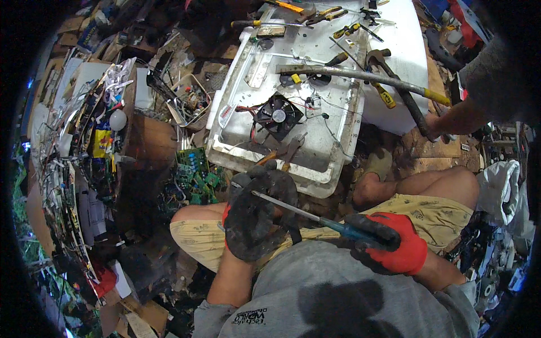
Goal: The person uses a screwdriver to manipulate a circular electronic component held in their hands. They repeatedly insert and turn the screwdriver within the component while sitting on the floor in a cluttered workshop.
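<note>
My left hand, in a dark-palmed glove with red on its back, grips a black, roundish flat part above my lap. Its exact kind cannot be made out. In my right hand, gloved in red and black, is a screwdriver with a teal handle. The screwdriver's shaft crosses over the black part, and its tip lies near the part's upper left; whether it touches is unclear. Just beyond, pliers with orange handles lie at the near end of a white plastic panel.
A black cooling fan with wires lies on the panel. Beyond it are a long metal bar, a hammer and several hand tools. Another person's hand is by the hammer handle. Green circuit boards and scrap are heaped left.
</note>
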A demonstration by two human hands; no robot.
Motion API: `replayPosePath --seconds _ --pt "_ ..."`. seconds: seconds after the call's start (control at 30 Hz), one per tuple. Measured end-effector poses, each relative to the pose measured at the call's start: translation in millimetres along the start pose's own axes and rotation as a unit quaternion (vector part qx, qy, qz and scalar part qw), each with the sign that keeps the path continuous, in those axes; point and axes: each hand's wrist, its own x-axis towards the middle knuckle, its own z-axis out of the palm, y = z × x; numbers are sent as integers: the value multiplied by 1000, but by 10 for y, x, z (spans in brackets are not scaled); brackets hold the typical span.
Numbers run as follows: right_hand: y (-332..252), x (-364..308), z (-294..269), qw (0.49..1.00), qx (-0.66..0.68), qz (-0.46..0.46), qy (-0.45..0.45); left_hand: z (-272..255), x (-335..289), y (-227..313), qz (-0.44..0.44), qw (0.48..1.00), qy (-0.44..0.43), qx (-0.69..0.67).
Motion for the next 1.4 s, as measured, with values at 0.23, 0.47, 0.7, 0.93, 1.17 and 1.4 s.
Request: replayPosePath --seconds 0.23,0.47,0.7,0.93,1.17,1.4 --pt "-47 -53 -27 993 -115 -18 4 -83 121 -29 35 965 -1 260" --pt "30 34 -140 913 328 223 -98 -278 140 -292 90 994 -5 -62" --pt "-140 42 -245 872 356 303 -145 -246 107 -220 29 996 23 -80" --pt "75 -47 -39 1000 -17 -12 -7 -366 57 -207 140 855 -50 497" --pt "-3 189 -303 747 569 314 -139 -148 22 -144 142 951 3 274" --pt "-35 63 -283 990 20 54 -125 -124 36 -37 161 900 -28 403"
